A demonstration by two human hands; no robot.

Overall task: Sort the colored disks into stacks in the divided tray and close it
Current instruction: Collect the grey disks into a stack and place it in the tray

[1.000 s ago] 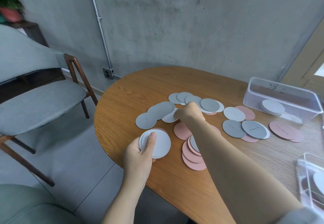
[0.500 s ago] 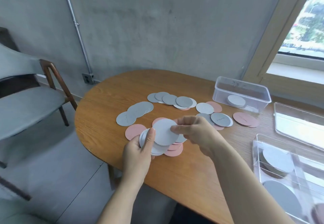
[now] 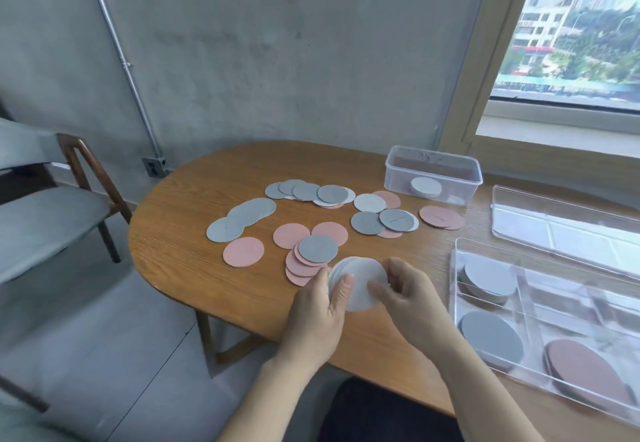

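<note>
At the worktop's (image 3: 194,234) near edge, left hand (image 3: 311,310) and right hand (image 3: 408,299) both pinched the white disk stack (image 3: 362,280); squaring its edges first would ease lowering it into the divided tray (image 3: 454,303) alongside. Beyond lay loose disks (image 3: 318,248).

One tray (image 3: 454,286) with three stacks (image 3: 491,337), one lid (image 3: 561,230), one tub (image 3: 433,164), one chair (image 3: 45,220). Loose, roughly: eleven grey disks (image 3: 318,248), eleven pink disks (image 3: 243,251), four white disks (image 3: 370,202).

1. Loose disks (image 3: 242,216) lie spread on the table (image 3: 180,254).
2. A tub (image 3: 398,178) stands behind them, rightward.
3. The tray (image 3: 540,306) sits near right, lid (image 3: 568,230) just behind it.
4. A chair (image 3: 45,213) stands left of the table.
5. A stack (image 3: 362,282) is just before the disks.
</note>
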